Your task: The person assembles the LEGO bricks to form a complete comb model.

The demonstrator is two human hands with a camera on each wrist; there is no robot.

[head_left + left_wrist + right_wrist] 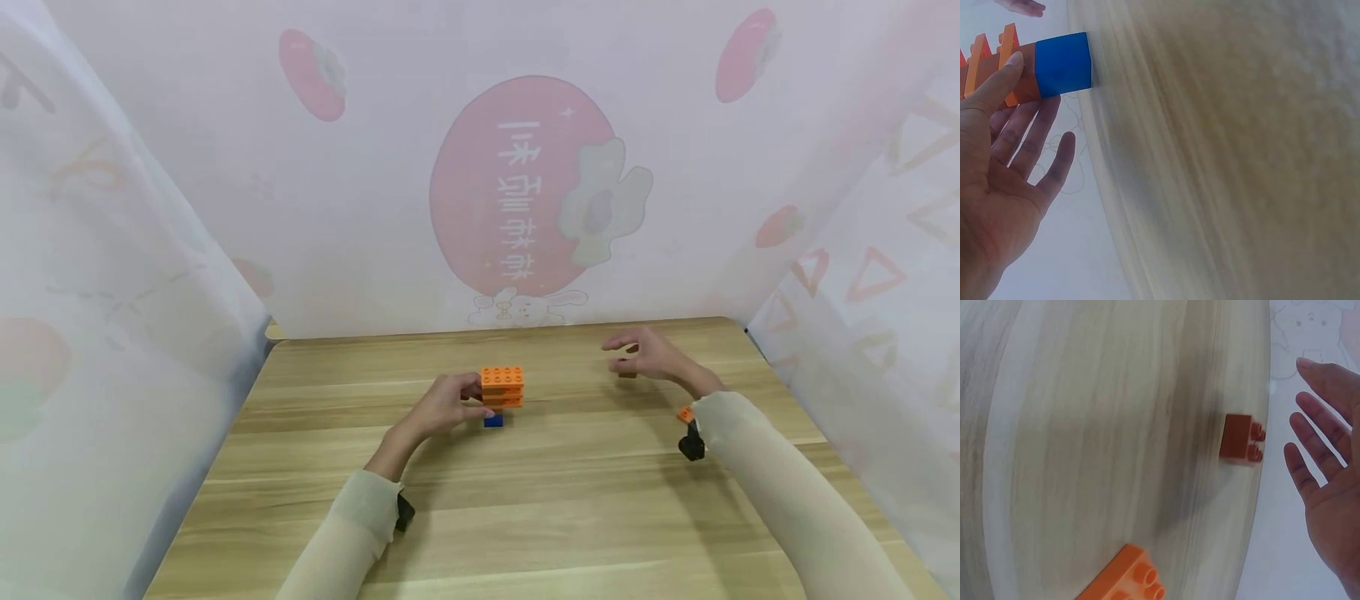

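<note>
Near the middle of the table, my left hand [444, 404] grips a stack of toy building bricks [502, 377], thumb on one side and fingers on the other. Orange plates alternate with brown bricks in it, and a blue brick [1063, 65] forms the bottom. In the left wrist view the blue brick's lower end is close to or on the tabletop; I cannot tell which. My right hand [654, 355] hovers with fingers spread and holds nothing. Just below it a small brown brick [1235, 437] stands on the table, studs up, apart from the fingers.
An orange brick [1119, 578] lies on the table by the right wrist, partly hidden by the sleeve in the head view. A printed white curtain [375, 208] hangs behind the wooden table [525, 517] and on both sides. Dark wrist cameras hang under both cuffs.
</note>
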